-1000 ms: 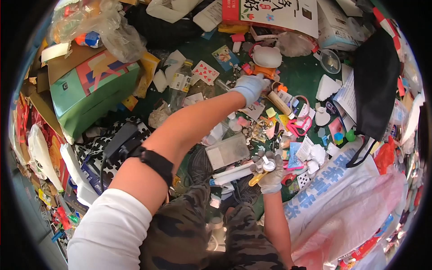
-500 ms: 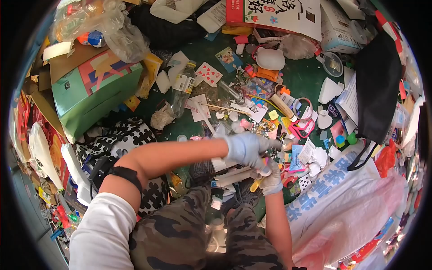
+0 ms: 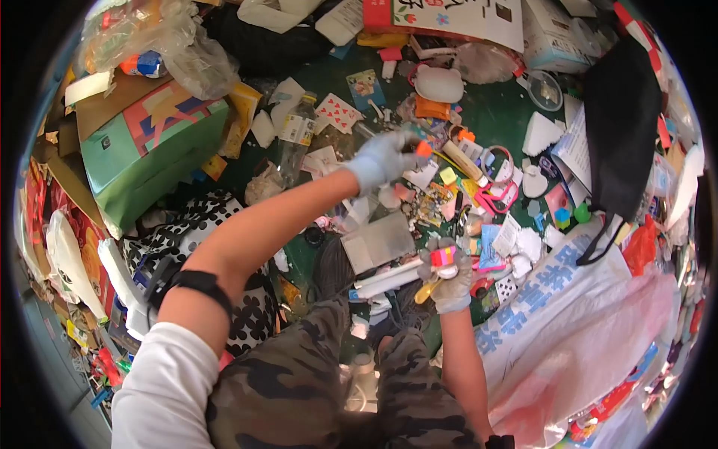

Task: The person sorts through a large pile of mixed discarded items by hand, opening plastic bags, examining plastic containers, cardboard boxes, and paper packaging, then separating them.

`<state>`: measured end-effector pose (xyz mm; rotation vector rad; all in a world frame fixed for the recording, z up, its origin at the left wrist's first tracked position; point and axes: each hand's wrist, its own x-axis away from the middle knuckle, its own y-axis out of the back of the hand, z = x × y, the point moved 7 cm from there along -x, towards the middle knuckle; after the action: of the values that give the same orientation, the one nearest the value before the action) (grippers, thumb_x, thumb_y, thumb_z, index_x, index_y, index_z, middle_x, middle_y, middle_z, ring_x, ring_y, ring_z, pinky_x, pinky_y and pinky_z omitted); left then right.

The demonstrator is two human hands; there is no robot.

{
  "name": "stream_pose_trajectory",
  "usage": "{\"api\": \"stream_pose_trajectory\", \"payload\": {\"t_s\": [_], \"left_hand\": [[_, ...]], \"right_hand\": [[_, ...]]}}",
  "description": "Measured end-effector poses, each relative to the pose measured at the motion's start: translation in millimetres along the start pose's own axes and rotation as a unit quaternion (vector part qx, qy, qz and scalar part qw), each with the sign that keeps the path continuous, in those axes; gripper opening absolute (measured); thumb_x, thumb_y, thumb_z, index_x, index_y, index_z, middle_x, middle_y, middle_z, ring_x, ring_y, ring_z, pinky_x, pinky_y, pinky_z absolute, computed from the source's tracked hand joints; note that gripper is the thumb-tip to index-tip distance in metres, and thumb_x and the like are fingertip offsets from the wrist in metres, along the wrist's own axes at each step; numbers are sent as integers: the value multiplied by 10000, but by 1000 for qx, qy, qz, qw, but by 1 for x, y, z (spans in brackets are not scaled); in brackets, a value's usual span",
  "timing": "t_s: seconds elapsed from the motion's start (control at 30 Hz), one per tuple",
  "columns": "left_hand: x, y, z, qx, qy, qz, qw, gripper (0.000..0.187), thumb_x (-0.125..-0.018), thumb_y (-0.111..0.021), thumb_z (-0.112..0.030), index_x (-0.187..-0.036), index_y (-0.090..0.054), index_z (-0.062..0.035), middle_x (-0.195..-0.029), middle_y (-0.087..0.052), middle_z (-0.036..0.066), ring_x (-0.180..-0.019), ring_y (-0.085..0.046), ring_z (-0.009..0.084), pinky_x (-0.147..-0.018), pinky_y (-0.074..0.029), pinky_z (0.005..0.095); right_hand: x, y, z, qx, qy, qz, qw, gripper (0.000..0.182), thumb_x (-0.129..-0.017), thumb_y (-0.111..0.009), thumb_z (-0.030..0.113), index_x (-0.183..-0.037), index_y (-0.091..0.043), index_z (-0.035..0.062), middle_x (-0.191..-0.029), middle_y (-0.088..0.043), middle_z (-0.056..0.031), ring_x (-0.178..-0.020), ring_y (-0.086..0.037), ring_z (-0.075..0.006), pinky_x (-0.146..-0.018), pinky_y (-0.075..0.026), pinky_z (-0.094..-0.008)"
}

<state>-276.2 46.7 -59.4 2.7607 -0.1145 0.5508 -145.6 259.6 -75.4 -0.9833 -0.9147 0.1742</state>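
We were mid-sorting: our left hand pinched a small orange piece above the cluttered floor, our right hand cupped collected bits; adding it there seemed next.

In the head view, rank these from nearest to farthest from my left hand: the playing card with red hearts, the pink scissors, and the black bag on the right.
From the left hand:
1. Playing card with red hearts, just up-left of it.
2. Pink scissors, to the right and lower.
3. Black bag, at the far right edge.
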Motion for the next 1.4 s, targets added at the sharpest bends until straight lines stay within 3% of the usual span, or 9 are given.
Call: {"api": "stream_pose_trajectory", "payload": {"t_s": [0.47, 0.57, 0.67, 0.73, 0.8, 0.93, 0.97, 1.07, 1.4], "left_hand": [[162, -21, -138, 27, -49, 86, 995, 526, -875, -546, -236, -1338, -339, -95, -976, -589, 75, -778, -558, 165, -686, -479, 297], [177, 11, -128, 212, -35, 45, 976, 393, -910, -487, -257, -1266, -435, -98, -983, -574, 33, -727, -529, 107, -604, -458, 250], [196, 56, -122, 191, -94, -81, 974, 333, -900, -507, -264, -1209, -503, -139, -936, -594, 21, -665, -539, 76, -513, -423, 220], [207, 78, -86, 201, -13, -69, 977, 349, -905, -513, -288, -1215, -488, -130, -860, -606, 9, -576, -522, 56, -450, -390, 192], [218, 107, -59, 185, 22, -66, 980, 366, -905, -519, -293, -1217, -476, -106, -893, -611, 28, -593, -545, 72, -458, -420, 200], [217, 151, 2, 225, -58, -113, 966, 359, -902, -526, -255, -1211, -471, -79, -925, -612, 57, -688, -589, 104, -538, -479, 219], [234, 150, -10, 251, -59, -128, 958, 356, -900, -528, -236, -1205, -472, -61, -959, -608, 71, -740, -597, 122, -606, -494, 239], [292, 144, -68, 219, -72, -112, 967, 339, -904, -513, -196, -1184, -483, -8, -1101, -569, 111, -937, -575, 168, -806, -477, 285], [328, 154, -63, 314, 66, -220, 921, 239, -898, -520, -196, -1119, -526, -105, -787, -604, 45, -554, -529, 83, -470, -424, 205]], "right_hand": [[75, -131, 45, -88, 108, 184, 973, 495, -767, -535, 280, -1224, -486, 97, -1059, -570, -116, -623, -520, -184, -465, -429, -266], [116, -77, 61, -71, 272, -77, 957, 299, -791, -485, 257, -516, -416, 163, -553, -500, -20, -516, -482, -148, -506, -455, -292], [211, -121, 81, -110, 344, 9, 933, 507, -833, -480, 423, -1190, -481, 63, -883, -577, -106, -676, -543, -181, -538, -468, -298], [295, -166, 93, -155, 300, 238, 911, 470, -828, -487, 398, -1169, -499, 74, -927, -599, -112, -654, -528, -172, -498, -445, -277], [393, -159, 118, -7, 483, -92, 871, 440, -811, -514, 370, -1137, -498, 75, -928, -576, -74, -661, -534, -152, -485, -424, -231], [581, -177, 192, 117, 659, -120, 733, 440, -870, -395, 392, -1124, -508, 51, -952, -603, -86, -723, -609, -215, -557, -506, -323], [628, -169, 231, 189, 634, 94, 744, 404, -913, -352, 275, -1211, -454, 23, -1087, -564, -124, -847, -606, -234, -690, -522, -329], [773, -154, 346, 231, 749, -223, 579, 411, -830, -449, 435, -1006, -560, 80, -997, -578, -167, -728, -566, -297, -561, -480, -404], [718, -249, 399, 326, 742, -279, 515, 388, -899, -401, 255, -1201, -472, 21, -1148, -536, -147, -975, -561, -237, -807, -468, -316]]}}
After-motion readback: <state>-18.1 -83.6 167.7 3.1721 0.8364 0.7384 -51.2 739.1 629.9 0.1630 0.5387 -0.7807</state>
